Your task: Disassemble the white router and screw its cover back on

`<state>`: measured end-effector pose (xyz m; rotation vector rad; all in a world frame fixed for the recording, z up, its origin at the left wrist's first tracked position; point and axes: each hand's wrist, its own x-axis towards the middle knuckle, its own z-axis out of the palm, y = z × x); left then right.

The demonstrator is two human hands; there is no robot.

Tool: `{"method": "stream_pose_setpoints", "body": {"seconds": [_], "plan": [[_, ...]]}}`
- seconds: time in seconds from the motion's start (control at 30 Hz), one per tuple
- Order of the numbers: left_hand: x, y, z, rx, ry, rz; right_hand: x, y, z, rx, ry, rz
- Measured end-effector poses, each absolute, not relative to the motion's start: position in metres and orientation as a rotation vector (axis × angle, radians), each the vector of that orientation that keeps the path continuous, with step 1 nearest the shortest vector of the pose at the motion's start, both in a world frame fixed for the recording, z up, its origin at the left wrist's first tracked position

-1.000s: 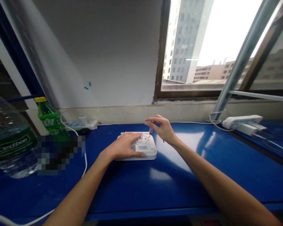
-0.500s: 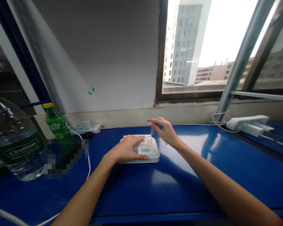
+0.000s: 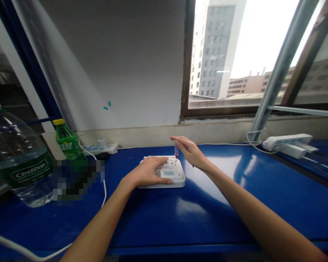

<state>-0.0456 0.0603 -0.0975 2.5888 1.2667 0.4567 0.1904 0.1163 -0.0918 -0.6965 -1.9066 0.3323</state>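
A large water bottle (image 3: pixel 30 171) stood beside a green bottle (image 3: pixel 67 142) with a yellow cap (image 3: pixel 59 122); a power strip (image 3: pixel 288 139) lay near the metal post (image 3: pixel 284 65).

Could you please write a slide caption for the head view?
Left hand on a white device, right hand at a screwdriver-like tool over its far right corner, on a blue table.

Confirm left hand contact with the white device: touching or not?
Touching. The head view shows the left hand laid across the top of the white device, fingers and thumb spread over it, no gap visible.
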Motion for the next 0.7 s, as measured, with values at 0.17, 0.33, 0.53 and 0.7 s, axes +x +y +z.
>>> {"method": "stream_pose_setpoints", "body": {"seconds": [0.17, 0.33, 0.53, 0.7], "plan": [[-0.0462, 0.0608, -0.0979, 2.593, 1.262, 0.458, 0.1924, 0.1188, -0.0940, -0.720, -1.887, 0.359], [-0.0465, 0.0595, -0.0965, 2.598, 1.259, 0.461, 0.1897, 0.1185, -0.0920, -0.746, -1.863, 0.274], [-0.0459, 0.0595, -0.0964, 2.569, 1.283, 0.444, 0.1898, 0.1166, -0.0920, -0.685, -1.945, 0.358], [-0.0462, 0.0601, -0.0969, 2.585, 1.260, 0.441, 0.1849, 0.1166, -0.0927, -0.740, -1.865, 0.265]]}}
